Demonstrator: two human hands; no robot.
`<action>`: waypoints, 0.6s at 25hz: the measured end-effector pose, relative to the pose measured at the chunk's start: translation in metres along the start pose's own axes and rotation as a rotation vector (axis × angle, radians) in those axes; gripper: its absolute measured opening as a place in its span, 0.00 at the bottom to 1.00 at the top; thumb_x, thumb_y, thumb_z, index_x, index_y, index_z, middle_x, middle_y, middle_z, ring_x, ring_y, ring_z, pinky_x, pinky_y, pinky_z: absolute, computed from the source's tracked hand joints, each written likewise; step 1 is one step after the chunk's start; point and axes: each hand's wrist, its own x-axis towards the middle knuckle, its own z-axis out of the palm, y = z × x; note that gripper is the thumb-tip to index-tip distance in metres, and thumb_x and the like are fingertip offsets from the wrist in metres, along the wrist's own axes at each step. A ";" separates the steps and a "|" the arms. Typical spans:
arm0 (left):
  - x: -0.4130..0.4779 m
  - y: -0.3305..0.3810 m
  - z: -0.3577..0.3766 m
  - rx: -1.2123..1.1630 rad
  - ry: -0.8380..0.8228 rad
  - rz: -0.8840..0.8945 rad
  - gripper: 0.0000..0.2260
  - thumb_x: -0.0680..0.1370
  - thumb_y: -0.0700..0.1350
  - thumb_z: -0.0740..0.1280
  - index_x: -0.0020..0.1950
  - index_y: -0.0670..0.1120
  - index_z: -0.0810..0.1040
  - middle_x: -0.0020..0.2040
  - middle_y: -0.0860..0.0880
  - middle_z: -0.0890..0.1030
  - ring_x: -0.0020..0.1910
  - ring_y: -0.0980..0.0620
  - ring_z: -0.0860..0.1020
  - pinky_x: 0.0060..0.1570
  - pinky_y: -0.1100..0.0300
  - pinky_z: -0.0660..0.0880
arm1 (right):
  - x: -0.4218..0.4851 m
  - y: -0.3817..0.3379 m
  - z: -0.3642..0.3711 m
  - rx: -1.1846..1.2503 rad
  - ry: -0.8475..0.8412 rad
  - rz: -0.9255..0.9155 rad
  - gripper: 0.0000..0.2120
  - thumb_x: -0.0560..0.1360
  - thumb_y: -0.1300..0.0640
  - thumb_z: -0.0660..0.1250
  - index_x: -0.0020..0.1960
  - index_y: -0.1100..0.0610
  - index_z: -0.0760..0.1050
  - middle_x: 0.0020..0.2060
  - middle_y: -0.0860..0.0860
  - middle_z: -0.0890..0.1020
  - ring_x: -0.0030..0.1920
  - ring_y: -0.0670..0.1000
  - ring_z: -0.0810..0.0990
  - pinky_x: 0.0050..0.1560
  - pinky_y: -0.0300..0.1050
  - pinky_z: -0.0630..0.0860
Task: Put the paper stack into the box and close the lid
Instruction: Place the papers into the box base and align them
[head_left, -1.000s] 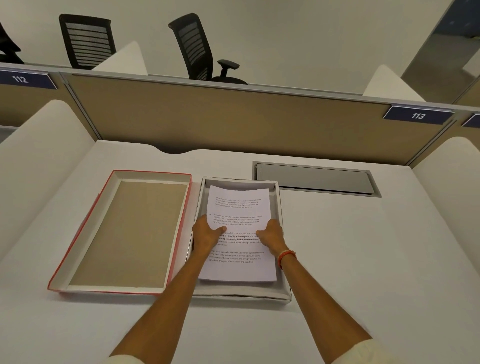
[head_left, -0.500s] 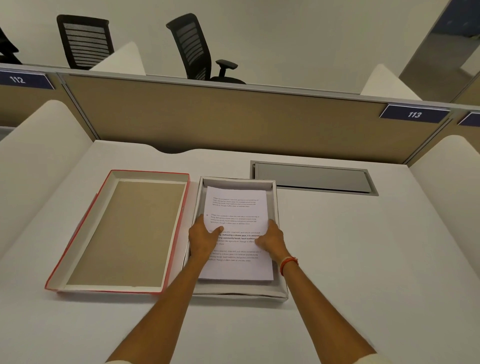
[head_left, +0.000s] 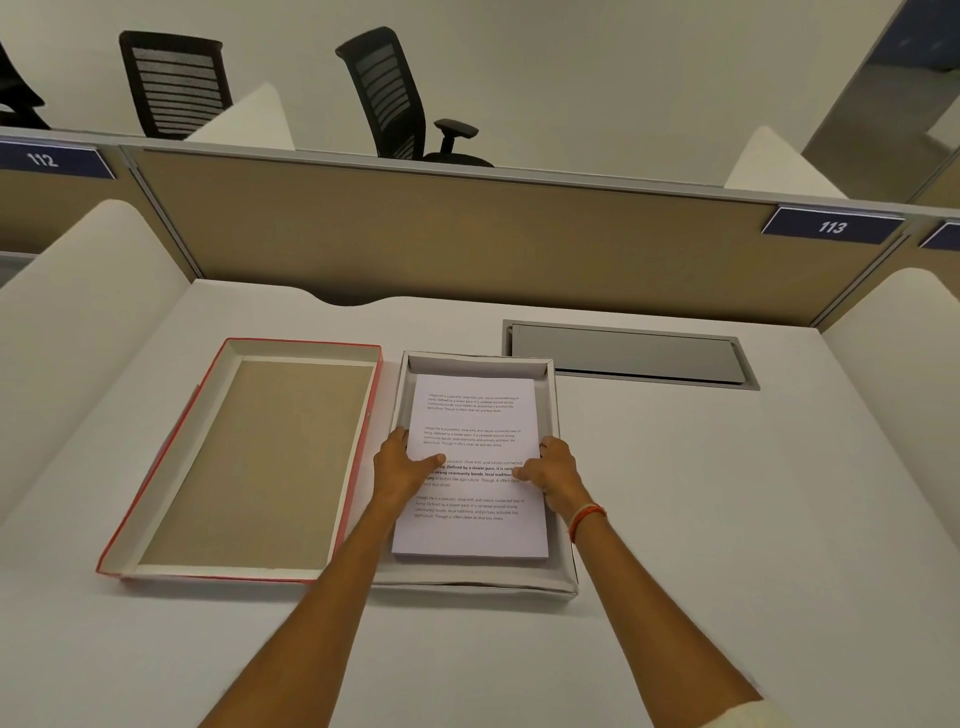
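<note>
Left of both grips the lid (head_left: 249, 462) lies upturned on the bench (head_left: 727, 493), red edge showing, brown inside facing up, touching the box (head_left: 563, 519) along one long side. It looks like light, stiff card that may twist if lifted by one corner; taking it at both long edges would probably serve best.

The left hand (head_left: 402, 467) is closed on the left edge of the stack (head_left: 467, 535), thumb on the top sheet, fingers hidden beneath. Between the two grips the stack sits inside the box, its near end resting low; whether the middle is fully down I cannot tell. The sheets are thin, floppy and apt to slide over one another, so pinching both long edges at mid-length keeps them squared.

The right hand (head_left: 553, 473) clasps the right edge likewise, thumb on top.
</note>
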 end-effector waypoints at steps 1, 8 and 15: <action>0.000 0.000 0.000 -0.005 -0.005 -0.006 0.25 0.70 0.45 0.77 0.62 0.41 0.72 0.64 0.42 0.79 0.59 0.42 0.80 0.58 0.48 0.77 | 0.000 0.000 0.000 -0.002 0.000 0.002 0.24 0.68 0.69 0.73 0.61 0.63 0.68 0.61 0.60 0.77 0.58 0.60 0.78 0.55 0.51 0.78; -0.005 0.002 0.005 -0.013 0.021 -0.001 0.25 0.70 0.43 0.77 0.63 0.41 0.70 0.64 0.42 0.78 0.60 0.41 0.79 0.60 0.48 0.76 | -0.003 -0.001 0.001 -0.018 0.002 0.000 0.22 0.69 0.69 0.73 0.57 0.59 0.67 0.61 0.60 0.76 0.59 0.62 0.77 0.59 0.56 0.77; -0.010 0.020 0.001 0.138 -0.018 0.083 0.30 0.74 0.43 0.73 0.72 0.40 0.63 0.70 0.42 0.73 0.68 0.39 0.73 0.65 0.43 0.72 | -0.001 -0.001 -0.004 -0.106 -0.024 -0.012 0.23 0.70 0.66 0.73 0.61 0.61 0.67 0.61 0.59 0.76 0.56 0.58 0.78 0.53 0.50 0.78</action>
